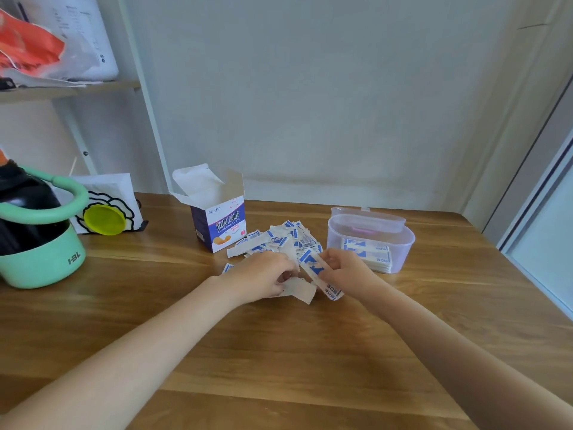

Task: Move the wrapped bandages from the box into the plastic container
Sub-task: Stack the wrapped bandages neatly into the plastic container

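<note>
Blue-and-white bandages (280, 240) lie heaped on the table, at nine o'clock from the tub (370, 240). The right hand (344, 268) pinches a stack (319, 271); the left hand (263, 274) curls around more. Gathering step. Next, the stack goes in the tub.

Home setting, likely a bedroom or study corner. Wooden desk (279, 352) pushed against a plain pale wall (325, 88). Left of the desk, a white shelf unit (102, 85) holding plastic bags (55, 41). On the desk's left end: a mint-green jug with a carry handle (37, 237) and a small printed paper bag (108, 200). Mid-desk: an opened bandage box (217, 218), loose wrapped bandages (285, 240) and a clear plastic container (372, 240). Right of the desk, a sliding-door frame (539, 197). Household clutter, no work equipment.
</note>
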`<control>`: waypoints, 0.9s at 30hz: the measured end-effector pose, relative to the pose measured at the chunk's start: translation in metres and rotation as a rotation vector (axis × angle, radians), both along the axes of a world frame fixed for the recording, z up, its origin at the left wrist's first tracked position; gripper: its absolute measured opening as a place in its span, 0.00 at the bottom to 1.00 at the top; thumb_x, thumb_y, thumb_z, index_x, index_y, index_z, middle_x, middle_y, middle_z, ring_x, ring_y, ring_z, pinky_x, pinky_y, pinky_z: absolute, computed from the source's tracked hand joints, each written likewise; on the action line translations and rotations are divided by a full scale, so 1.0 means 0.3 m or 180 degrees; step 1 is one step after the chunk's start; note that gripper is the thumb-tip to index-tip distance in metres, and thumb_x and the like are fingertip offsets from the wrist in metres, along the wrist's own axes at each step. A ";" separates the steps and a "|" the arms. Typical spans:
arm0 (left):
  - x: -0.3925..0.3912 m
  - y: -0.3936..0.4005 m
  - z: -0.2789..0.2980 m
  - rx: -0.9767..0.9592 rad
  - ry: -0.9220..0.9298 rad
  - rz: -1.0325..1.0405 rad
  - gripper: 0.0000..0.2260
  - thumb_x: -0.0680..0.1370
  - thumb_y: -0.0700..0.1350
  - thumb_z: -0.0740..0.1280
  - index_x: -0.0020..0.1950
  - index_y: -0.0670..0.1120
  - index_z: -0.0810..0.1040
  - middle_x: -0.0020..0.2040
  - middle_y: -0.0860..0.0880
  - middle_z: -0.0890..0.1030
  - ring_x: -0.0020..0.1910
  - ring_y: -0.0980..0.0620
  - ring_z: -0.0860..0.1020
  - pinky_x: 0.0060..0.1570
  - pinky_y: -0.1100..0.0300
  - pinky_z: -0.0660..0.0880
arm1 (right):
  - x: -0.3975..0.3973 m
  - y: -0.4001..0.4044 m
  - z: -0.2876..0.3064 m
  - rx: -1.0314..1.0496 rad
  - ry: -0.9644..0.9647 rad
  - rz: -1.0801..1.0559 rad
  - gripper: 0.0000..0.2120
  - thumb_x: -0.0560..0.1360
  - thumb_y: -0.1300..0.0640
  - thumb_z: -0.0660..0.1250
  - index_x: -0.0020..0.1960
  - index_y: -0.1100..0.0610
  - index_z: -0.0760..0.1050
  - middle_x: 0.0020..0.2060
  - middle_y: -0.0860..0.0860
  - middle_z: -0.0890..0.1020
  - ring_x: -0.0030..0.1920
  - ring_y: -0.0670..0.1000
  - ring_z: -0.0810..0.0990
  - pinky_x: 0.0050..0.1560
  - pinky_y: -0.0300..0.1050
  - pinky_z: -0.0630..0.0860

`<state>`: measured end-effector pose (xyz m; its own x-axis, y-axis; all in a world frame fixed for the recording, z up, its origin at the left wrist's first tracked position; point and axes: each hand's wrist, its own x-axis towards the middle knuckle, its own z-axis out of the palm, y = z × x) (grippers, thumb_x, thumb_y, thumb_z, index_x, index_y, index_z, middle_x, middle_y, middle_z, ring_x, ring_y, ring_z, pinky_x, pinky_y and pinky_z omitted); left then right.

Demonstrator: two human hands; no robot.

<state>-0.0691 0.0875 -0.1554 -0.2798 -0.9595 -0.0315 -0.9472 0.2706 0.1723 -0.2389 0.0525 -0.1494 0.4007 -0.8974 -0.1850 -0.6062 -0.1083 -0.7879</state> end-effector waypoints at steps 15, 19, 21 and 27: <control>0.058 0.056 0.020 -0.0807 -0.0188 -0.0032 0.11 0.77 0.40 0.59 0.35 0.50 0.64 0.46 0.53 0.76 0.47 0.55 0.73 0.32 0.67 0.61 | 0.014 -0.036 0.016 0.1559 -0.1876 -0.0279 0.09 0.77 0.68 0.59 0.56 0.63 0.73 0.47 0.57 0.80 0.37 0.49 0.82 0.33 0.40 0.79; 0.056 0.053 0.027 -0.0814 -0.0369 0.0076 0.04 0.77 0.44 0.61 0.42 0.49 0.71 0.44 0.55 0.68 0.43 0.55 0.70 0.36 0.61 0.67 | 0.025 -0.043 0.042 0.1646 -0.1827 -0.0123 0.05 0.77 0.67 0.61 0.46 0.63 0.75 0.43 0.57 0.80 0.39 0.50 0.80 0.37 0.40 0.76; 0.058 0.047 0.028 -0.0740 -0.0163 0.0186 0.06 0.76 0.48 0.65 0.41 0.50 0.71 0.46 0.56 0.68 0.43 0.56 0.72 0.37 0.60 0.70 | 0.029 -0.042 0.045 0.1678 -0.1914 -0.0100 0.05 0.77 0.66 0.61 0.44 0.62 0.75 0.44 0.57 0.80 0.41 0.52 0.80 0.37 0.41 0.76; 0.058 0.038 0.009 -0.0913 0.0917 0.1064 0.04 0.76 0.44 0.66 0.49 0.48 0.79 0.44 0.54 0.75 0.42 0.57 0.73 0.39 0.63 0.70 | 0.047 -0.044 0.034 0.1549 -0.2777 -0.0982 0.06 0.78 0.66 0.58 0.54 0.64 0.69 0.46 0.58 0.77 0.43 0.53 0.79 0.40 0.45 0.76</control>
<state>-0.0516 0.0988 -0.1526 0.0844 -0.9567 0.2786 -0.9150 0.0363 0.4019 -0.2248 0.0394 -0.1392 0.3349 -0.8896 -0.3105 0.2465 0.4008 -0.8824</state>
